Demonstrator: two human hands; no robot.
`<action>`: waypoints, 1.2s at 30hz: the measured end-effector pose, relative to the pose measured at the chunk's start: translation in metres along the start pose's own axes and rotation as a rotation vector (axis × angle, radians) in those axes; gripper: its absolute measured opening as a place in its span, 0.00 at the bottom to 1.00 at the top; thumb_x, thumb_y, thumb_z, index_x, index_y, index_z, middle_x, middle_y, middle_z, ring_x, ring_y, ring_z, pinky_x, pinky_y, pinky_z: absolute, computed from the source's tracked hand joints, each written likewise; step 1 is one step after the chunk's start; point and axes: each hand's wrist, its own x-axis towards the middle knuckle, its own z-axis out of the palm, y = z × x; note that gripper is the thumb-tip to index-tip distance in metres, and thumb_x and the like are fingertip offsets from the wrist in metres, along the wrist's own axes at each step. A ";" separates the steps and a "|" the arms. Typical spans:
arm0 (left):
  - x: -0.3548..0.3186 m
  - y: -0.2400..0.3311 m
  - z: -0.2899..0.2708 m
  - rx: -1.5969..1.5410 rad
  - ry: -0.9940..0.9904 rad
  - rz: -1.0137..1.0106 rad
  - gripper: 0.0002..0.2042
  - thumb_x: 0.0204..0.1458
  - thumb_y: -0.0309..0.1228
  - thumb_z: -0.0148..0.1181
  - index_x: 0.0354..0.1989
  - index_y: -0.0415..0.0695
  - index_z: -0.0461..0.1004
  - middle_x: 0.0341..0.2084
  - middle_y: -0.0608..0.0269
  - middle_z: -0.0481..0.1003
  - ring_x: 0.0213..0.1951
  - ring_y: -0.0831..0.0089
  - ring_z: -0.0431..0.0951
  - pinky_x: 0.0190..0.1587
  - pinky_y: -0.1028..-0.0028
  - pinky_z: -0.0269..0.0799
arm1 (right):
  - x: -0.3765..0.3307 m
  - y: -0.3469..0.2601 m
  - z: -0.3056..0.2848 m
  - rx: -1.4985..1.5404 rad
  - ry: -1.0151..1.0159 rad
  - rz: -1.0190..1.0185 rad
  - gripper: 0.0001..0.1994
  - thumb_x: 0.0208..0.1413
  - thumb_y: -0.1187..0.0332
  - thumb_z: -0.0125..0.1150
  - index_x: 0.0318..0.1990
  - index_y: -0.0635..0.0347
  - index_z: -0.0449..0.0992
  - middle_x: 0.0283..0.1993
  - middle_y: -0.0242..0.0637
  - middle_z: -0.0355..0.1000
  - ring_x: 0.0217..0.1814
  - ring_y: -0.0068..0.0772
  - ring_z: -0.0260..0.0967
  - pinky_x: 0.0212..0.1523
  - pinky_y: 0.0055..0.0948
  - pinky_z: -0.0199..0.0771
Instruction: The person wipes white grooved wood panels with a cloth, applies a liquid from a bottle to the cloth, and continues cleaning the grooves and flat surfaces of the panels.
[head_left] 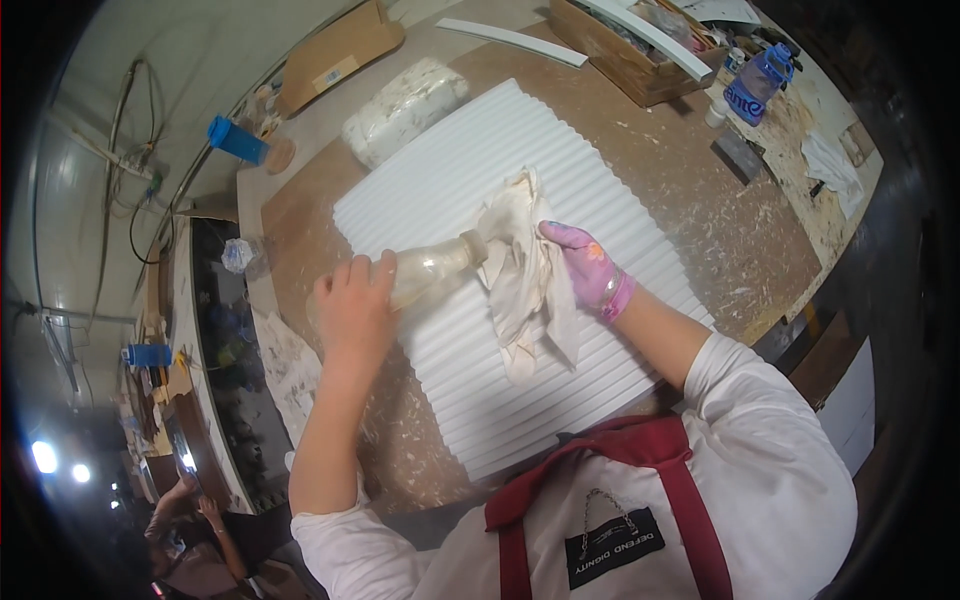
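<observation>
Bottle [432,273]: one, tipped, gripped by bare left hand [357,305] over ribbed panel's [450,175] left edge, mouth at cloth. Cloth [515,265]: crumpled, grasped by gloved right hand [590,270] above panel's middle. Status: bottle-to-cloth step apparently underway; neither set down.

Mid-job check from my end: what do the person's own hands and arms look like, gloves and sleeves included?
The left hand is bare. The right hand wears a pinkish-purple glove with an orange flower-like print and a brighter pink cuff. Both arms have loose white sleeves that stop well short of the wrists, leaving the forearms uncovered.
</observation>
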 end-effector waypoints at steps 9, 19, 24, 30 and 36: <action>0.016 -0.008 -0.005 0.057 0.010 -0.020 0.27 0.35 0.25 0.63 0.51 0.50 0.70 0.35 0.61 0.69 0.41 0.63 0.71 0.46 0.60 0.63 | 0.005 0.001 -0.003 -0.025 0.003 -0.055 0.25 0.63 0.56 0.46 0.60 0.65 0.63 0.56 0.50 0.69 0.55 0.49 0.69 0.59 0.46 0.67; 0.006 0.019 -0.028 -0.024 -0.056 0.108 0.28 0.35 0.24 0.63 0.52 0.49 0.70 0.35 0.62 0.69 0.41 0.63 0.71 0.45 0.61 0.64 | 0.007 -0.008 0.003 0.055 -0.112 -0.003 0.29 0.64 0.49 0.39 0.65 0.60 0.57 0.64 0.47 0.61 0.64 0.45 0.60 0.66 0.42 0.56; 0.022 0.005 -0.024 0.068 -0.051 -0.007 0.33 0.29 0.28 0.73 0.51 0.50 0.70 0.38 0.63 0.71 0.42 0.64 0.71 0.46 0.63 0.62 | 0.009 -0.001 0.004 0.007 -0.081 0.033 0.30 0.64 0.46 0.40 0.64 0.60 0.58 0.63 0.44 0.63 0.63 0.44 0.61 0.65 0.42 0.57; 0.015 0.004 -0.019 0.051 -0.033 0.032 0.29 0.34 0.27 0.68 0.51 0.50 0.70 0.36 0.62 0.70 0.43 0.64 0.71 0.44 0.62 0.63 | 0.003 -0.016 0.006 -0.061 0.033 -0.065 0.31 0.62 0.45 0.43 0.63 0.58 0.60 0.61 0.45 0.65 0.62 0.45 0.62 0.63 0.44 0.60; -0.008 0.006 -0.011 0.004 -0.085 -0.042 0.31 0.30 0.28 0.72 0.50 0.51 0.71 0.40 0.63 0.71 0.44 0.64 0.72 0.46 0.63 0.62 | 0.004 -0.009 0.018 0.035 -0.031 -0.024 0.32 0.61 0.43 0.44 0.64 0.57 0.61 0.62 0.46 0.64 0.63 0.48 0.61 0.64 0.45 0.58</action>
